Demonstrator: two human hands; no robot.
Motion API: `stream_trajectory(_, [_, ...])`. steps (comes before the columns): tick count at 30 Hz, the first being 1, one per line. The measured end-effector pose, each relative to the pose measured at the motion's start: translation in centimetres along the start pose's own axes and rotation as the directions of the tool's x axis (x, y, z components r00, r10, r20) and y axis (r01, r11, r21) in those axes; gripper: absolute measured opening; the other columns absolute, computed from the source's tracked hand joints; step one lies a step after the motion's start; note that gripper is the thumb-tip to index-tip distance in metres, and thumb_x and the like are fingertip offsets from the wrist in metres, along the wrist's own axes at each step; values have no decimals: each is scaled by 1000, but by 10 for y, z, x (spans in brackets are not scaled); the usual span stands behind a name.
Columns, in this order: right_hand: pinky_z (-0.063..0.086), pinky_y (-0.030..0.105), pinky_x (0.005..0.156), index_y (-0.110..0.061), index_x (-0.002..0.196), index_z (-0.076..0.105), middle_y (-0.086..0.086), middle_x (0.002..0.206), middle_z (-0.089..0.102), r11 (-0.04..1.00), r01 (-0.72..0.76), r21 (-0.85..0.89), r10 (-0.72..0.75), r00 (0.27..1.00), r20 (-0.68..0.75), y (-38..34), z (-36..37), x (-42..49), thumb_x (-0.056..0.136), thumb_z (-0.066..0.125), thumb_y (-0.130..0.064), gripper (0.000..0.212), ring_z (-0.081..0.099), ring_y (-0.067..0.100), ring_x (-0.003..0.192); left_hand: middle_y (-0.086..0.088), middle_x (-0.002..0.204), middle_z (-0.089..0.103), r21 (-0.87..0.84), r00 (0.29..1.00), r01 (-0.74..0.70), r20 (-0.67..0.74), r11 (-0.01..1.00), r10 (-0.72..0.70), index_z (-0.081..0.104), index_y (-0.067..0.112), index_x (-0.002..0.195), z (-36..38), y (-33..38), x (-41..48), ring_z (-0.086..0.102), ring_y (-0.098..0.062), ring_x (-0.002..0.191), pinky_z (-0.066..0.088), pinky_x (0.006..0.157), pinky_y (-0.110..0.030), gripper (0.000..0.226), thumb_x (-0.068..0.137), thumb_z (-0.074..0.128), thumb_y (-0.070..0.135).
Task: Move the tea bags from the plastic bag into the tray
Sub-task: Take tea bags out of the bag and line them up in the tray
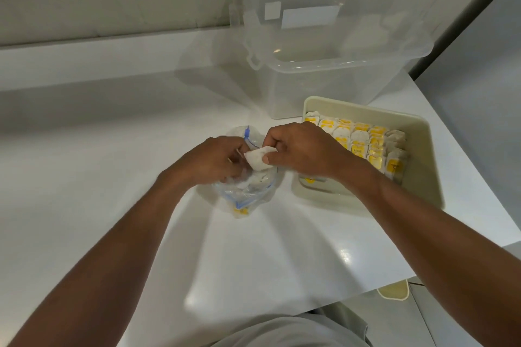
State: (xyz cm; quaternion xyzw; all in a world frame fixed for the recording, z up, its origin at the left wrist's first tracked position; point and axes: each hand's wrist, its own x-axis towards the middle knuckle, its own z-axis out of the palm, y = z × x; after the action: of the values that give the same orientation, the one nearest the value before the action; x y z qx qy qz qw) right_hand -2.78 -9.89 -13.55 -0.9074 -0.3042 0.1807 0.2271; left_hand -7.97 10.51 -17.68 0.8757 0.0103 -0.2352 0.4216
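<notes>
A clear plastic bag (244,194) with a blue zip strip lies on the white counter, with a few tea bags still inside it. My left hand (214,159) grips the bag's open mouth. My right hand (303,149) pinches a white tea bag (258,160) just above the bag's opening. To the right sits a cream tray (423,149) holding several rows of tea bags with yellow tags (363,141), standing on edge. The tray's right side is bare.
A large clear plastic storage box (332,65) with its lid tilted open stands behind the tray. The white counter (112,177) ends at an edge on the right, near the tray. A cream object (394,291) pokes out below the counter's front edge.
</notes>
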Motion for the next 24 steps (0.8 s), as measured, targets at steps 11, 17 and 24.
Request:
stream_trajectory(11, [36,27,66,-30,98,71,-16,58,46,997,14,-80,-13,1000,22,1,-4,-3,86,68,-34,13,46,7,67,12,82,61,649,978,66,-193,758,81,61,30,98,53,-5,16,57,-15,76,38,65,-26,29,91,49,56])
stream_trajectory(17, [38,27,67,-31,94,71,-16,58,49,997,0,-80,0,1000,-2,4,-6,-4,83,71,-37,13,47,5,68,12,91,63,627,998,33,-58,778,4,61,32,100,42,-3,19,62,-17,88,52,76,-32,24,91,51,51])
stream_trajectory(24, [41,29,68,-32,95,71,-17,59,47,996,-2,-87,2,1000,1,6,-4,-4,83,71,-37,13,48,8,75,8,108,64,630,999,37,-52,775,-5,54,27,121,50,8,12,60,-17,94,51,81,-34,29,97,51,44])
